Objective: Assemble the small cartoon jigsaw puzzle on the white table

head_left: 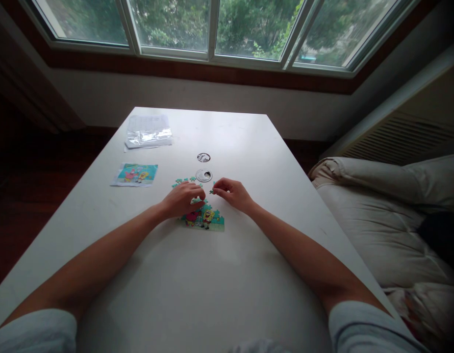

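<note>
A partly joined jigsaw puzzle (214, 223) lies on the white table, showing a yellow square cartoon figure and a pink one on turquoise. My left hand (183, 198) is over its upper left part, fingers curled and thumb apart from them, with nothing visible between. Between the thumb and fingertips of my right hand (231, 194) is a small green puzzle piece (212, 191), just beyond the puzzle's upper edge. Several loose puzzle pieces (179, 181) lie behind my left hand, which hides some of them and the left part of the puzzle.
Two round discs (204, 175) lie behind the pieces. A picture sheet (136, 175) with the same cartoon figures is at the left, and a clear plastic bag with papers (149, 131) lies farther back. A cushioned seat (363, 220) stands along the right side of the table (197, 294).
</note>
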